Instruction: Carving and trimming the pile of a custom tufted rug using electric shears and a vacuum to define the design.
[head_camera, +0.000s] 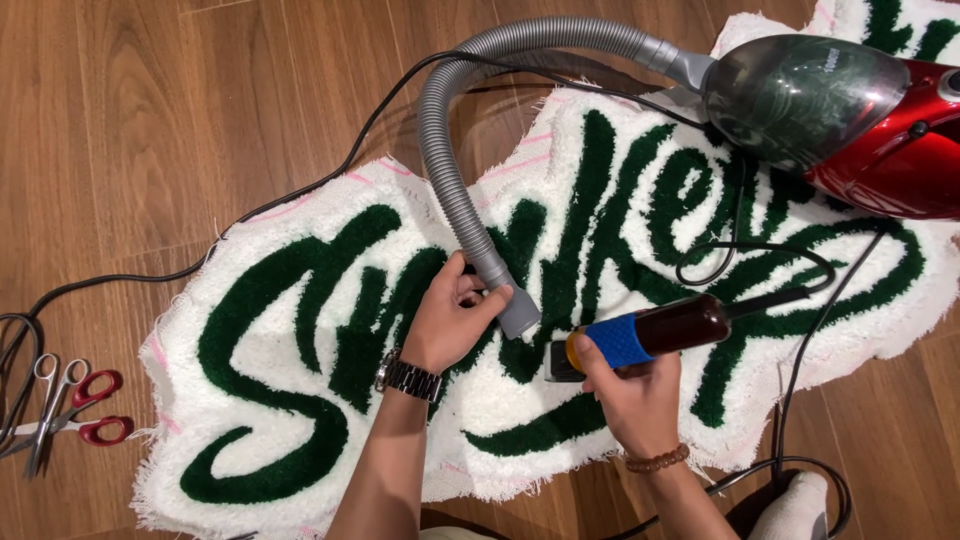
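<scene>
Nearest you, at the lower edge of the tufted rug (300, 440), your two forearms enter the view and reach onto its white pile. Your left hand (450, 320), with a metal wristwatch (408, 377) behind it, is clenched around the grey vacuum nozzle (510, 305) near the middle of the rug; the nozzle's mouth points down toward the pile, though contact cannot be confirmed. Your right hand (625, 385), with a bead bracelet (657, 460) at the wrist, grasps an electric trimmer (650, 335) by its blue grip just to the right of the nozzle; the trimmer's dark body lies nearly level over the rug, its head close beside the nozzle tip. A black cord (760, 250) runs from the trimmer's rear and loops over the green lettering on the rug's right half. Off the rug's left edge, on the wooden floor (130, 120), lie two pairs of scissors (70, 410), one with red handles, beside a coil of black cable. Farther across the rug, the ribbed grey hose (445, 150) arches from the nozzle up past the rug's far edge and joins the red handheld vacuum (850, 110), which sits at the rug's far right corner with its dark translucent dust cup facing the hose.
</scene>
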